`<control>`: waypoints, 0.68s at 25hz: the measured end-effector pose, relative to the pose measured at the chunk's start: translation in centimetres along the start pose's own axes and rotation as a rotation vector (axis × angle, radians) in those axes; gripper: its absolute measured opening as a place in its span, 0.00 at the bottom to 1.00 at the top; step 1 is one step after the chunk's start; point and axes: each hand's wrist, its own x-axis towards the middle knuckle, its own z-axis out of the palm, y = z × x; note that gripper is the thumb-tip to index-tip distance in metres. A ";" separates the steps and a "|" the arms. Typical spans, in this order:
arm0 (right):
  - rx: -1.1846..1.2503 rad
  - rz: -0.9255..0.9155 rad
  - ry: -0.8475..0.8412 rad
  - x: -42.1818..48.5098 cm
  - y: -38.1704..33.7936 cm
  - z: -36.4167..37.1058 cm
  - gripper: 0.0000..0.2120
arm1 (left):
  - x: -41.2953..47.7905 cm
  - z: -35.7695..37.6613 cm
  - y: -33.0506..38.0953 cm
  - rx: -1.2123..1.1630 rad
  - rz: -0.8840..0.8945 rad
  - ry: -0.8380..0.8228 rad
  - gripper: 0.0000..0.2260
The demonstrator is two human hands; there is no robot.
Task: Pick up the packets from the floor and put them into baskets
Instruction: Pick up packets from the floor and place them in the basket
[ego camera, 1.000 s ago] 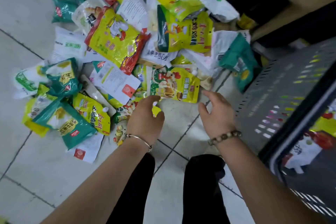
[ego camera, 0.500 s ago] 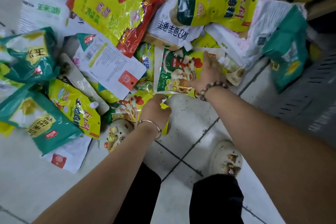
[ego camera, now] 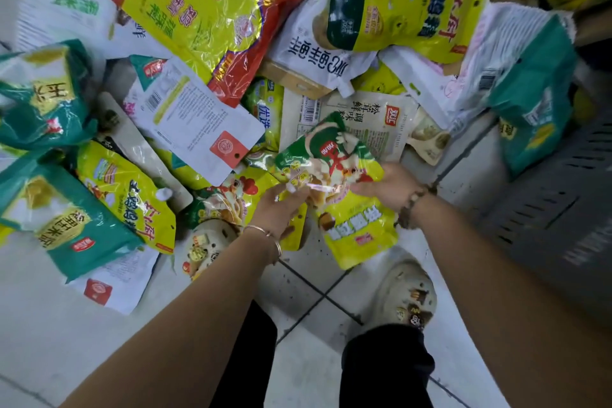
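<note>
Many snack packets lie piled on the tiled floor [ego camera: 49,325] ahead of me. My right hand [ego camera: 387,186] grips a green-and-yellow rooster packet [ego camera: 328,156], lifted off the pile and bent, its yellow lower end hanging down. My left hand [ego camera: 281,209] is curled on a yellow rooster packet [ego camera: 231,195] lying beneath it, and its fingertips touch the lifted packet's left edge. A beige packet [ego camera: 374,119] sits uncovered just behind. The grey slotted basket [ego camera: 546,209] stands at the right, close to my right forearm.
Green packets [ego camera: 66,229] and a yellow packet [ego camera: 126,192] lie at the left, a white printed packet [ego camera: 195,123] in the middle, large yellow ones [ego camera: 198,4] behind. My two pale shoes [ego camera: 407,295] stand on the tiles below the hands.
My right hand has closed on the green-and-yellow packet and raised it off the floor towards me, which uncovered the beige packet. My left hand moved right to meet it.
</note>
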 end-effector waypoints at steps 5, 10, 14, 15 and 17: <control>0.438 0.038 -0.170 -3.4 -0.1 1.3 0.11 | -1.3 0.2 -0.4 -0.374 0.053 -0.396 0.24; -0.106 -0.061 0.161 0.3 -3.1 1.9 0.28 | -0.1 -0.4 -0.2 -0.446 -0.007 0.029 0.11; -0.547 -0.226 0.452 4.5 -4.9 0.6 0.43 | 1.3 -1.3 0.3 -0.353 -0.036 0.113 0.07; -0.656 -0.215 0.477 5.3 -4.8 0.5 0.46 | 1.5 -1.4 0.2 -0.353 -0.033 0.110 0.07; -0.820 -0.182 0.529 6.4 -4.3 0.7 0.49 | 2.1 -1.7 0.1 -0.343 -0.031 0.099 0.08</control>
